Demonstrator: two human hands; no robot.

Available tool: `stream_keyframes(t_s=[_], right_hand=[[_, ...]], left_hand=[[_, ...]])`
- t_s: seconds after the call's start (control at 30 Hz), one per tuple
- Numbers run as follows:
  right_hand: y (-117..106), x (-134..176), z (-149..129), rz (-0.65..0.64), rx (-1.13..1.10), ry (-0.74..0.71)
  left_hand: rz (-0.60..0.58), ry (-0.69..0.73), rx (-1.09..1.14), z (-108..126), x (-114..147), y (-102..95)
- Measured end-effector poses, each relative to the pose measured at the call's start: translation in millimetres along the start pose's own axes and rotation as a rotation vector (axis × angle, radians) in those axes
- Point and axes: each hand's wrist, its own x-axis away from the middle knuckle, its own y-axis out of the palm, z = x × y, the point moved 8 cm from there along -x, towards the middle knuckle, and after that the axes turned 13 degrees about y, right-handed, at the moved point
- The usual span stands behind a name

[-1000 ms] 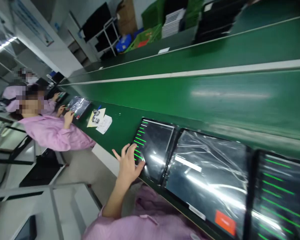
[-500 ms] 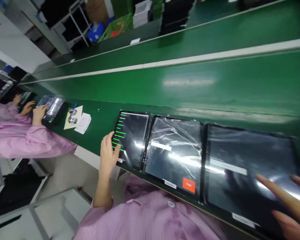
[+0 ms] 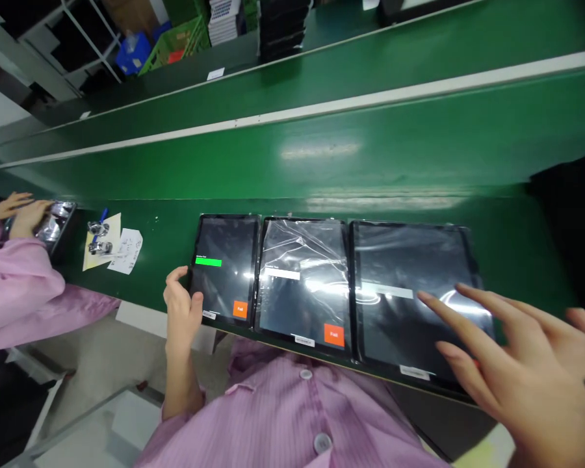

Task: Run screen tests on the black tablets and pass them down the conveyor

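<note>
Head view. Three tablets, side by side in a row along the near edge of a green counter (image 3: 170, 227), screens up.

Left tablet (image 3: 229, 244): dark screen, green bar, orange "Fail" block, small label at near edge. Left hand (image 3: 181, 312) beside its left edge, thumb parted from curled fingers, grasp loose; contact with the edge cannot be told.

Middle tablet (image 3: 299, 302): creased clear film, white bar, orange "Fail" block, label at near edge.

Right tablet (image 3: 404, 257): pale bar, label at near edge. Right hand (image 3: 531, 364) over its right part, fingers spread wide, holding nothing; index fingertip at the end of the bar, touch not certain.

Left along the counter: yellow sheet (image 3: 90, 260) with silver metal pieces (image 3: 100, 247) and blue pen (image 3: 104, 213); white handwritten slip (image 3: 128, 252) overlapping it. Further left, a co-worker's hands (image 3: 29, 218) at a film-covered device (image 3: 53, 224).

Far side: green crate (image 3: 190, 39), blue bag (image 3: 133, 53), white stack (image 3: 224, 23), black stack (image 3: 281, 29).
</note>
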Motion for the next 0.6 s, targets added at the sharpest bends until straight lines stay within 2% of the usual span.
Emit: stream_keyframes(t_s=[0.07, 0.17, 0.23, 0.3, 0.4, 0.5, 0.6], right_hand=[[2.1, -7.3, -8.5, -0.014, 0.028, 0.033], [2.6, -12.5, -18.2, -0.039, 0.075, 0.068], [-1.3, -9.0, -16.8, -0.025, 0.093, 0.054], [-8.4, -0.9, -10.9, 0.021, 0.112, 0.001], [-16.7, 11.3, 1.5, 0.069, 0.16, -0.065], [-19.1, 15.1, 10.3, 0.077, 0.186, -0.067], [-16.5, 13.8, 10.0, 0.069, 0.177, -0.071]], left_hand=[[-0.013, 0.071, -0.086, 24.5, -2.9, 5.1], [-0.15, 0.204, -0.113, 70.9, -8.9, 29.3], [-0.227, 0.282, -0.117, 98.3, -12.1, 45.9], [-0.28, 0.334, -0.153, 116.1, -14.5, 58.5], [-0.281, 0.348, -0.2, 122.3, -17.0, 64.4], [-0.182, 0.292, -0.218, 109.7, -17.8, 54.7], [-0.143, 0.26, -0.24, 94.3, -15.0, 44.9]])
